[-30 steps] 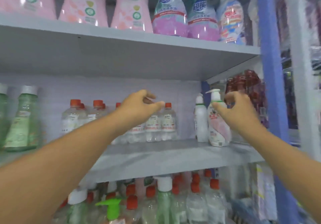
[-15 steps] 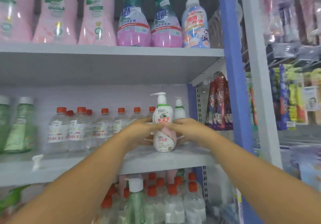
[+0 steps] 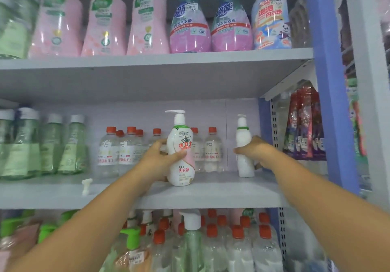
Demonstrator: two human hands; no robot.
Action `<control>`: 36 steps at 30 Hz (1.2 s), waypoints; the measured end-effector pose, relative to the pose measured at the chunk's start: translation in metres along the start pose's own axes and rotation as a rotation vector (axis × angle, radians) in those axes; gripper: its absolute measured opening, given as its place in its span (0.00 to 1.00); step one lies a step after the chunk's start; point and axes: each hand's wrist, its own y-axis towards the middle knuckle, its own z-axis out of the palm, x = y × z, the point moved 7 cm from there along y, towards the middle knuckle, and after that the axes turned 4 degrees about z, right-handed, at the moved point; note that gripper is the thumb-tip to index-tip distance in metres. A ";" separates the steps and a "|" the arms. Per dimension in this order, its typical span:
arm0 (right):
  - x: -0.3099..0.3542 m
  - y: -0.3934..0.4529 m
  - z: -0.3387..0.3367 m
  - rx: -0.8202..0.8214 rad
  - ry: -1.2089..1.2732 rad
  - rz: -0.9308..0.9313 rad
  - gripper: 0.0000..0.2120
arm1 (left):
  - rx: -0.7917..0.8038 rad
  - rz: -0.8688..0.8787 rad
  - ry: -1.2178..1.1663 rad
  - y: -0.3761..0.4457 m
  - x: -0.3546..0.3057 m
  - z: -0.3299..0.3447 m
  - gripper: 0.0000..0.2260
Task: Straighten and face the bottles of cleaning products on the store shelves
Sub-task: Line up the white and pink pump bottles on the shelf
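Nearest the camera, below the middle shelf (image 3: 211, 195), the lower shelf is crowded with clear red-capped bottles (image 3: 238, 248), with a green-tinted white-pump bottle (image 3: 191, 240) and a green-pump bottle (image 3: 132, 248) at their left. On the middle shelf's front strip, left of the hands, a small loose white pump head (image 3: 86, 185) lies by itself.

The left hand (image 3: 160, 162) wraps around the front pump bottle (image 3: 182, 155), thumb across its label and fingers curled behind its left side. This bottle stands upright near the middle shelf's front edge, label facing out: white body with a pink curved panel, red characters, a green neck band and a white pump with its spout pointing left. The right hand (image 3: 253, 151) curls around the second pump bottle (image 3: 244, 145), which stands upright farther back and to the right, close to the blue upright (image 3: 329, 103). It shows only a plain white side and a green neck band; no label is visible.

Behind both, a row of clear red-capped bottles (image 3: 118, 151) with white labels lines the middle shelf's rear, directly behind the front pump bottle. Left of that row stand green-tinted bottles (image 3: 61, 145) with white caps, blurred.

Above the middle shelf, the top shelf (image 3: 156, 62) carries pink bottles (image 3: 105, 20), two teal-necked purple detergent bottles (image 3: 190, 24) and a pale blue pump bottle (image 3: 271, 20). Beyond the blue upright hang red and purple packets (image 3: 304, 124).
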 end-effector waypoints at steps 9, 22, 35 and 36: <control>0.059 -0.129 0.052 0.309 0.180 -0.368 0.21 | -0.054 0.146 0.087 -0.086 -0.036 -0.068 0.24; 0.021 -0.288 0.233 0.642 0.429 -0.508 0.29 | -0.418 -0.012 0.087 -0.271 0.088 -0.253 0.19; -0.010 -0.291 0.455 0.169 0.244 -0.257 0.25 | -0.406 -0.108 0.065 -0.234 0.286 -0.359 0.22; -0.009 -0.289 0.463 0.120 0.214 -0.252 0.25 | -0.379 -0.107 0.073 -0.228 0.293 -0.359 0.23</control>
